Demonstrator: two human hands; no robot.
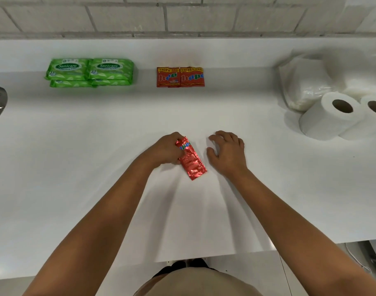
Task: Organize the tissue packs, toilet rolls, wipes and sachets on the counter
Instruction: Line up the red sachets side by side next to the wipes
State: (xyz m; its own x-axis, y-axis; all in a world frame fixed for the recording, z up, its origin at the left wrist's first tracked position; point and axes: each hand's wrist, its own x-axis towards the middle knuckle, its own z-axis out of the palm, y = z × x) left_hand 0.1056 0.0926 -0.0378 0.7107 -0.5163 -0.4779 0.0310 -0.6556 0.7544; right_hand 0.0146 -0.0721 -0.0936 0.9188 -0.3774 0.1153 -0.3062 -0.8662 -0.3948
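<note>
We are on the sachets: our left hand (164, 149) pinches a red foil sachet (191, 160) mid-desk (76, 167), toward the front edge. Our right hand (226, 153) rests just beside it, fingers loosely spread. Next, we judge, it joins the red sachet pair (180, 77) near the back edge.

1 head-worn view only, wide-angle. Looks forward and steeply down from above the white counter (76, 167), facing the brick wall (182, 16). Near edge and wearer's forearms fill the lower frame; no 2nd view.
</note>
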